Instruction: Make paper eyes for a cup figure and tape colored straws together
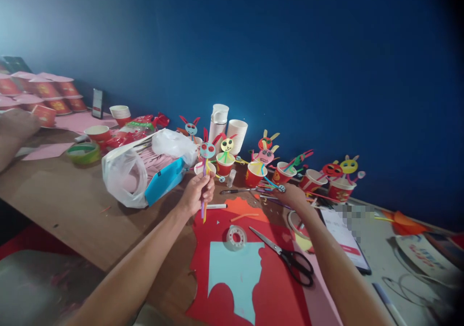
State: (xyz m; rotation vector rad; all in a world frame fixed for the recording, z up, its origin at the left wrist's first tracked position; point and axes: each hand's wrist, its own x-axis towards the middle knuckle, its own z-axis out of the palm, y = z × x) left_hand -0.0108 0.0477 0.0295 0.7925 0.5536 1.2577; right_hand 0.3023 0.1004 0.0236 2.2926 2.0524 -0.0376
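My left hand is closed around the purple and yellow straws of a paper bunny puppet. Its light blue face has red patterned eyes and red ears, and it rises above my fist. Over on the right, my right hand reaches low to the loose colored straws on the table. The back of that hand hides its fingers. Just beyond it stand red paper cups holding more bunny puppets, among them a pink-faced bunny.
Black-handled scissors, a tape roll and cut light blue paper lie on red paper. A plastic bag sits left, a phone right. Another person's hand is at far left, near stacked cups.
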